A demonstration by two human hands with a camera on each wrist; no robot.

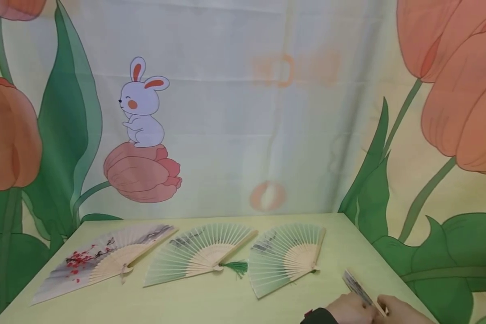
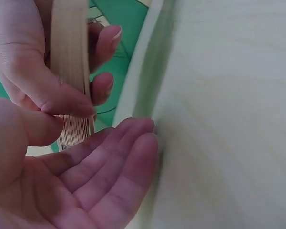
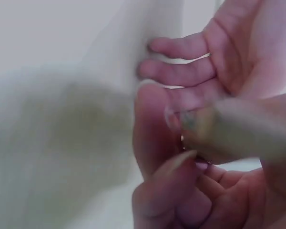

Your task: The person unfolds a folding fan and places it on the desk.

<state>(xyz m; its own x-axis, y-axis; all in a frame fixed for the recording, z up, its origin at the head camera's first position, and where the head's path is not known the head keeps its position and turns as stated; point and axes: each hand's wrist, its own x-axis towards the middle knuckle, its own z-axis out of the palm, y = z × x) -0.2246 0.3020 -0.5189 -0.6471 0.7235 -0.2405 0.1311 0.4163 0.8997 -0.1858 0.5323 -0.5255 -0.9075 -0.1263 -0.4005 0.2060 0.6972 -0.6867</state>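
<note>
At the table's right front, both hands are on a folded hand fan (image 1: pixel 359 288) that slants from back left to front right. My left hand (image 1: pixel 350 308) has its thumb and index finger about the fan's ribs, with the other fingers stretched out below, as the left wrist view shows. My right hand (image 1: pixel 401 310) grips the fan near its front end; in the left wrist view its thumb and fingers close on the pale ribs (image 2: pixel 70 43). The right wrist view is blurred; there the right hand's bent fingers (image 3: pixel 155 129) lie close to the left palm (image 3: pixel 238 43).
Three spread fans lie in a row on the pale green table (image 1: pixel 210 301): a grey one with red blossoms (image 1: pixel 101 265), a green one with a tassel (image 1: pixel 198 252) and another green one (image 1: pixel 287 256). A printed cloth (image 1: pixel 227 112) with tulips and a rabbit hangs behind.
</note>
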